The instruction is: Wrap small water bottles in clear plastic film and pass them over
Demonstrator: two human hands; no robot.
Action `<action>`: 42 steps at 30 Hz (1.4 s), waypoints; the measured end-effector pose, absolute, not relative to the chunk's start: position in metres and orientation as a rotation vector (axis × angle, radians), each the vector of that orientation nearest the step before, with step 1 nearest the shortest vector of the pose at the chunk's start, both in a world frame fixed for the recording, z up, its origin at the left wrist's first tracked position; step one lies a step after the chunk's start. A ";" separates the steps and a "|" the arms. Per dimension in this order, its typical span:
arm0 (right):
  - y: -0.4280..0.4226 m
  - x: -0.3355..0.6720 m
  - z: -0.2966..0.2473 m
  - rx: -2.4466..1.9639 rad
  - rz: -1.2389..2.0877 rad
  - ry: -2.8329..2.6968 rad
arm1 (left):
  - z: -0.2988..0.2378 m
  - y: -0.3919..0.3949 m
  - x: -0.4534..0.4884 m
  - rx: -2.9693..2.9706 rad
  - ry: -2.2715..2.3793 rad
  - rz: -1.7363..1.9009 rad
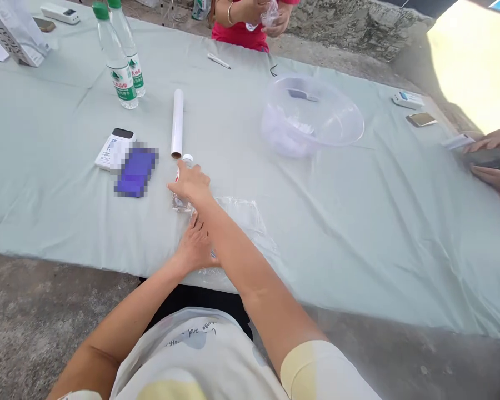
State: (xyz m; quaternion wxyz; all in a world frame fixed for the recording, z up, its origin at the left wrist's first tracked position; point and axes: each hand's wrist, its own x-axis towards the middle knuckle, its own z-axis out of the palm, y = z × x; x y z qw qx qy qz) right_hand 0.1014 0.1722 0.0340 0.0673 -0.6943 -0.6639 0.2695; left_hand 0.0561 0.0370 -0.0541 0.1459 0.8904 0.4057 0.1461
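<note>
A small clear bottle with a white cap point(187, 159) stands on the cloth in front of me. My right hand point(194, 182) reaches across my left arm and grips it, thumb and index finger either side of its label. Nearer to me, my left hand point(195, 247) rests at the left edge of a sheet of clear plastic film point(244, 216), its thumb apart from the fingers. Something with dark marks shows between those fingers, but my right forearm hides most of it. Just beyond the bottle lies a white roll point(177, 123) with a brown core.
Two green-capped water bottles point(123, 83), a white device point(114, 147) and a blurred purple item point(136, 171) lie left. A clear basin point(277, 119) with contents stands right of centre. One person's hands point(494, 150) work at the right edge; another person point(250, 22) sits opposite.
</note>
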 end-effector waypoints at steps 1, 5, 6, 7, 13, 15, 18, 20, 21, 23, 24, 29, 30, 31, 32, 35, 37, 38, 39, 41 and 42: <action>0.181 0.105 0.033 -2.097 0.803 -1.988 | -0.055 0.037 0.056 2.567 1.167 0.404; 0.212 0.141 0.022 -2.052 0.827 -1.742 | -0.058 0.038 0.054 2.598 1.145 0.309; 0.217 0.154 0.019 -2.007 0.845 -1.635 | -0.058 0.038 0.053 2.603 1.145 0.294; 0.219 0.166 0.017 -1.939 0.858 -1.525 | -0.058 0.038 0.053 2.608 1.147 0.281; 0.164 0.244 0.029 -1.514 1.013 -1.176 | -0.052 0.041 0.050 2.615 1.142 0.207; 0.127 0.262 0.039 -1.467 1.071 -1.228 | -0.049 0.044 0.048 2.614 1.124 0.177; 0.076 0.276 0.049 -1.498 1.069 -1.322 | -0.046 0.047 0.046 2.621 1.111 0.169; 0.050 0.278 0.048 -1.577 1.045 -1.362 | -0.045 0.049 0.045 2.629 1.112 0.178; 0.039 0.278 0.046 -1.622 1.030 -1.384 | -0.045 0.050 0.045 2.634 1.110 0.179; 0.023 0.275 0.037 -1.708 0.985 -1.443 | -0.046 0.051 0.045 2.647 1.105 0.167; 0.017 0.273 0.032 -1.747 0.955 -1.477 | -0.046 0.051 0.046 2.652 1.106 0.155; 0.006 0.257 0.012 -1.971 0.871 -1.634 | -0.043 0.052 0.046 2.660 1.129 0.067; 0.005 0.256 0.011 -2.001 0.876 -1.647 | -0.042 0.053 0.046 2.660 1.130 0.058; 0.005 0.257 0.010 -2.007 0.890 -1.651 | -0.041 0.053 0.046 2.661 1.129 0.054; 0.005 0.261 0.010 -1.995 0.907 -1.635 | -0.041 0.053 0.046 2.661 1.129 0.053; 0.000 0.280 0.006 -1.997 0.899 -1.445 | -0.039 0.053 0.045 2.662 1.126 0.049; -0.007 0.294 -0.001 -2.114 0.813 -1.287 | -0.038 0.054 0.044 2.665 1.120 0.046; -0.011 0.299 -0.004 -2.185 0.768 -1.245 | -0.037 0.054 0.043 2.666 1.113 0.047; -0.016 0.302 -0.008 -2.251 0.732 -1.233 | -0.037 0.054 0.042 2.665 1.103 0.050; -0.025 0.303 -0.014 -2.358 0.686 -1.257 | -0.037 0.055 0.041 2.659 1.079 0.058; -0.029 0.302 -0.016 -2.395 0.677 -1.280 | -0.037 0.056 0.040 2.654 1.065 0.064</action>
